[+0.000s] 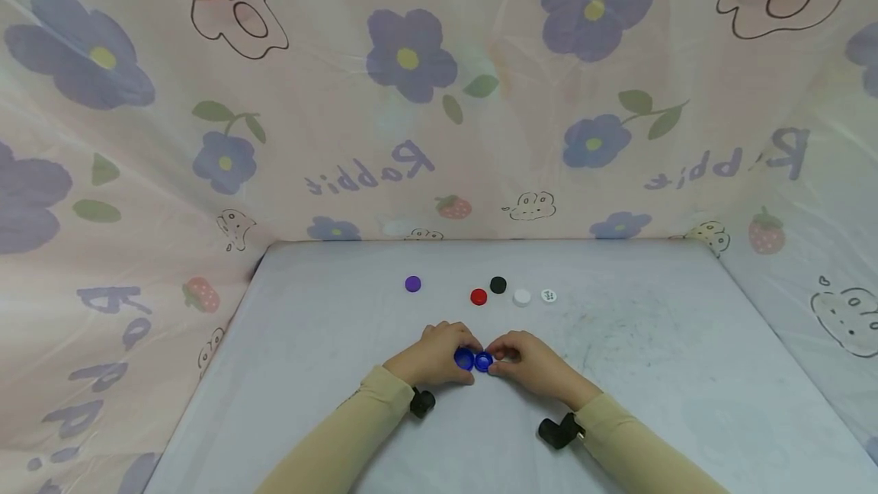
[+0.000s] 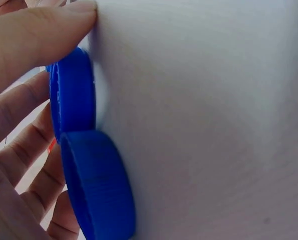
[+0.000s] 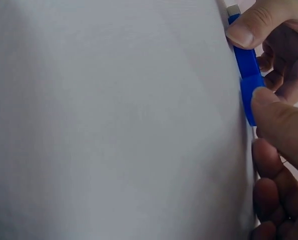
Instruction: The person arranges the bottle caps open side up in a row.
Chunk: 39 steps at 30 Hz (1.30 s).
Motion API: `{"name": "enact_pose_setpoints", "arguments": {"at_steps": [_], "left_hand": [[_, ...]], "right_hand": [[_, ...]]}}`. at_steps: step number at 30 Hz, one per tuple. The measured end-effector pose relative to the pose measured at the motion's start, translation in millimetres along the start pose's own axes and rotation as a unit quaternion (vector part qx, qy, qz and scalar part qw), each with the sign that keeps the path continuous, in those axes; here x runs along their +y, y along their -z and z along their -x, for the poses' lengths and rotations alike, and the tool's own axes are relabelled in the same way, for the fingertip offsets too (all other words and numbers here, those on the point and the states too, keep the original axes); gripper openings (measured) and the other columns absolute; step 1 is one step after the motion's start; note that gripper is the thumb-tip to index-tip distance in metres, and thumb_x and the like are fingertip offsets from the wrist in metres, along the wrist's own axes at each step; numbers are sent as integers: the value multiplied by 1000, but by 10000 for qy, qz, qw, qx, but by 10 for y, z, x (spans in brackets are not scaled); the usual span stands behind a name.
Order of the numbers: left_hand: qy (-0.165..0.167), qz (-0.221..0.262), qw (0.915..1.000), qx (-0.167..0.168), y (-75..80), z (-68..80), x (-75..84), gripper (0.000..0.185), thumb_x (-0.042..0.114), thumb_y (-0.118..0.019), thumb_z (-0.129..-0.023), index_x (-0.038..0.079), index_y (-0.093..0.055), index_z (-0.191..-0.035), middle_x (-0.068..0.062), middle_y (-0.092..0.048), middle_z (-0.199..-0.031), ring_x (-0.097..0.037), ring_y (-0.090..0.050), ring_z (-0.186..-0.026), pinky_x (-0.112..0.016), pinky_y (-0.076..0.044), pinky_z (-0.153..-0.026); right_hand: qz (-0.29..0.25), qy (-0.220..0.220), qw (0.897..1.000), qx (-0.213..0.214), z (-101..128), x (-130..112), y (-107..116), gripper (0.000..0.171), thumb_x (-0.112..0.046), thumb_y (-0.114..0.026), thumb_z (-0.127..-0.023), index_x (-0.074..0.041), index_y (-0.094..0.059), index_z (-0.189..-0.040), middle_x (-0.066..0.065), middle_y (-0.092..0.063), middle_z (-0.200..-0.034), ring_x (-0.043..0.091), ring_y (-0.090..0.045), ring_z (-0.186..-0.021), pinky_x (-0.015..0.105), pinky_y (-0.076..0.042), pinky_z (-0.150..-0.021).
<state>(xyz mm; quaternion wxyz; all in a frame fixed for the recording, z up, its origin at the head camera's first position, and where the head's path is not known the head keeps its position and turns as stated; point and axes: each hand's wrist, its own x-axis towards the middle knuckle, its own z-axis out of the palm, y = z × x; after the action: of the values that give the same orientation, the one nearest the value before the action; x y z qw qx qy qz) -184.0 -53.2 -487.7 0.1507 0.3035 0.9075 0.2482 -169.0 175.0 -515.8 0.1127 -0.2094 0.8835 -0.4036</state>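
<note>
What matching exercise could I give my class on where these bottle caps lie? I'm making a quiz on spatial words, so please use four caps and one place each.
Caps:
1. purple cap
2. black cap
3. white cap
4. blue caps

Places:
A. between the red cap and the dotted cap, on the red one's right
B. alone, farthest left on the table
C. between the left hand and the right hand
D. just behind the red cap, slightly to its right

Pairs: 1-B, 2-D, 3-A, 4-C
</note>
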Motion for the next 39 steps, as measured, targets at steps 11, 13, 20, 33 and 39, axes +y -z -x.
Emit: {"name": "enact_pose_setpoints", "arguments": {"at_steps": [11, 13, 20, 33, 39], "left_hand": [[392, 958, 9945, 162, 161, 93, -154, 55, 45, -79, -78, 22, -64, -125, 13, -61, -117, -12, -52, -108, -43, -38, -95], [506, 1266, 9904, 216, 243, 130, -203, 57, 46, -78, -79, 21, -62, -128, 10, -61, -121, -15, -52, -112, -45, -40, -95], [871, 2135, 9708, 668, 459, 237, -410, 58, 39, -77, -82, 19, -58, -133, 0, -60, -124, -22, -50, -115, -45, -43, -92], [1054, 2467, 9522, 1462, 477, 326, -637, 58, 35, -78, -82, 13, -59, -132, -6, -63, -117, -19, -54, -101, -41, -46, -84], [1163, 2586, 9453, 1609, 452, 341, -698, 60, 33, -79, -82, 14, -58, -134, -6, -61, -118, -19, -55, -99, -38, -47, -81]], "right_hand": [[-325, -432, 9985, -33, -56, -42, 57, 28, -36, -73, -86, -22, -69, -110, -8, -62, -89, 14, -55, -82, 29, -46, -73], [-421, -474, 9980, 43, -86, -54, 76, 30, -36, -73, -87, -20, -68, -112, -7, -63, -89, 15, -56, -82, 29, -47, -71], [-681, -782, 9935, 458, -253, -96, 105, 37, -38, -75, -85, -19, -67, -116, -7, -64, -93, 16, -58, -85, 31, -49, -73], [-977, -662, 9895, 839, -503, -233, 78, 43, -39, -74, -85, -14, -65, -120, -5, -65, -97, 16, -59, -87, 34, -49, -71], [-1050, -577, 9885, 918, -573, -236, 55, 46, -40, -72, -86, -13, -64, -121, -4, -66, -99, 15, -59, -86, 32, -49, -71]]}}
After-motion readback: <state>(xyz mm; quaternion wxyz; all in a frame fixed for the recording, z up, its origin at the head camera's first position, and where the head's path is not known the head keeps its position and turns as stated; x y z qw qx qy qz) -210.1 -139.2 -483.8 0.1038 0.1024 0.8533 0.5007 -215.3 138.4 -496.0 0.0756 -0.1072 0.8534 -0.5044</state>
